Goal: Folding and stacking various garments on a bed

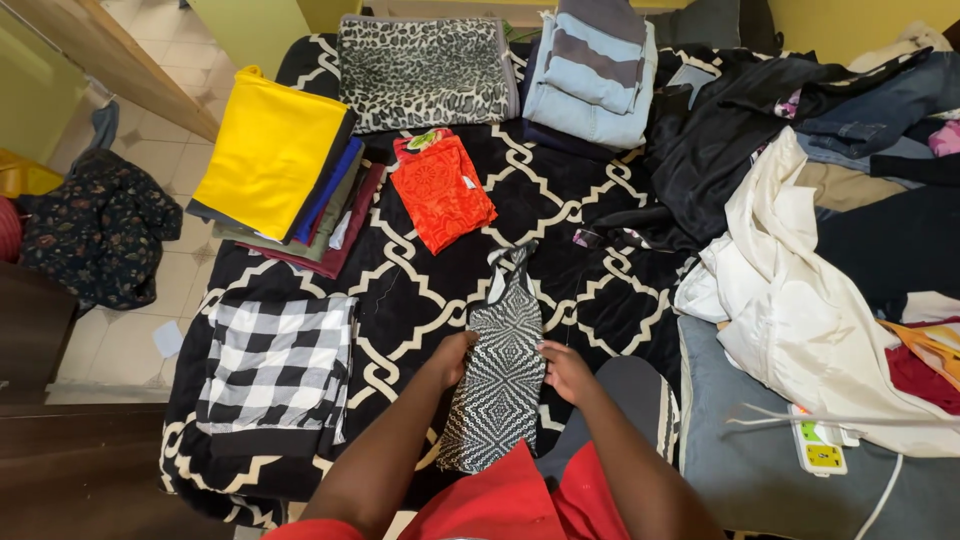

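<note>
Black-and-white patterned garment (497, 375) lies lengthwise on the black bedspread with white lattice lines (420, 290), folded narrow, its near end toward the person and its far end pointing up the bed. Starting at the left, a dark floral cloth (100, 235) sits crumpled on the tiled floor beside the bed. On the bed come a stack of folded clothes topped by a yellow piece (272, 150), and nearer the person a black-and-white checked fabric (278, 365). Further along are a leopard-print folded cloth (425, 70) and a folded orange-red garment (440, 190). The left hand (452, 358) grips the patterned garment's left edge, fingers curled around it. The right hand (566, 372) rests on its right edge, fingers bent onto the fabric. Beyond lie a pale blue folded pile (592, 75), a loose black garment (730, 140) and a heap of white cloth (800, 310).
</note>
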